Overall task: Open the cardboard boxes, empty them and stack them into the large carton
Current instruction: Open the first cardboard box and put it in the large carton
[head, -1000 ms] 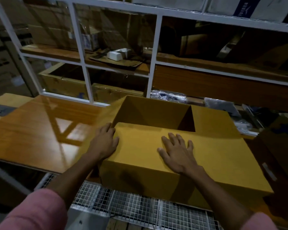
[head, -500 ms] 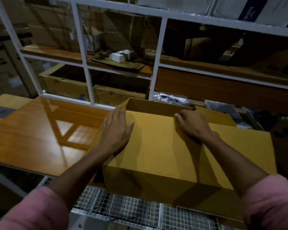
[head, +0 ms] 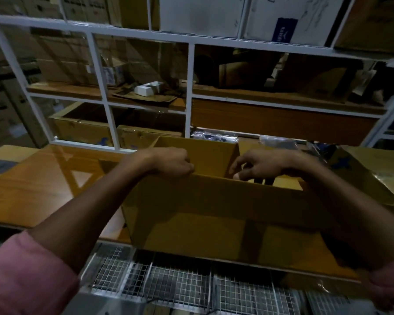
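one smooth, matte brown cardboard box (head: 214,214), rectangular and open-topped, sits on the glossy wood-grain counter (head: 32,183), overhanging its near edge above two wire-mesh panels (head: 168,285). two hands: the left hand (head: 171,163), at 11 o'clock, curls its fingers over the box's near top edge; the right hand (head: 257,165), at 1 o'clock, hangs loosely curled just inside, grip unclear.

No text can be read; the blue label (head: 284,30) on a white carton (head: 282,17) is too blurred.
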Demonstrator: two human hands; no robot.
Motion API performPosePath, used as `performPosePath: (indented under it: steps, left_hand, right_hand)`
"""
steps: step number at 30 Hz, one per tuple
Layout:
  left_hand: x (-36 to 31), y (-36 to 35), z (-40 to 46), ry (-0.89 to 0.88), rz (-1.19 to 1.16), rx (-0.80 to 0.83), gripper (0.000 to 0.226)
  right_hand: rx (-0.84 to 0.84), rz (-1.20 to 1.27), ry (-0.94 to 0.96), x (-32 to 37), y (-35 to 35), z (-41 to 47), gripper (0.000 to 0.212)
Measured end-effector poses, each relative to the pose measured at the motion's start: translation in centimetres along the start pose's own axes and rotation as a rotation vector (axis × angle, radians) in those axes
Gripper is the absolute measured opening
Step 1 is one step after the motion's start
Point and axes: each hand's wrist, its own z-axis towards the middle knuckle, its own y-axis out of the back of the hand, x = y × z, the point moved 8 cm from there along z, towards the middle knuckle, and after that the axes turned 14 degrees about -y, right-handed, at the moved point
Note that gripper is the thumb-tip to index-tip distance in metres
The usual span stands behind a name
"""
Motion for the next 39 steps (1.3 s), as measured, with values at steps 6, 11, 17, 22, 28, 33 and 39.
performPosePath:
  steps: [6, 11, 17, 22, 28, 33, 39]
  left_hand:
    - [-1.8, -7.7, -0.5, -0.045, 0.004, 0.242, 0.047]
    - [1.2, -13.9, 2.9, 0.014, 0.146, 0.107, 0.054]
    - [4.5, -17.2, 4.8, 0.032, 0.312, -0.155, 0.035]
    - [5.2, -17.5, 5.7, -0.025, 0.227, -0.327, 0.012]
    - [4.5, -16.9, 6.8, -0.065, 0.289, -0.258, 0.037]
    - [2.1, -18.2, 8.3, -0.099, 0.414, -0.194, 0.05]
    - [5.2, -18.6, 6.7, -0.042, 0.414, -0.21, 0.049]
  right_hand:
    - [0.058, -0.003, -0.009, -3.6, -7.5, 0.8, 0.051]
    - [-0.022, -0.039, -0.007, -4.5, -13.0, 2.1, 0.056]
    - [-0.293, -0.059, -0.014, -5.9, -16.5, 4.4, 0.043]
    - [-0.298, -0.082, -0.134, -7.0, -17.1, 5.9, 0.062]
    - [-0.611, -0.137, -0.222, -9.8, -15.1, 5.4, 0.078]
    - [-0.794, -0.104, -0.268, -12.0, -10.7, 4.6, 0.075]
    - [-0.782, -0.097, -0.396, -16.7, -9.6, 5.4, 0.075]
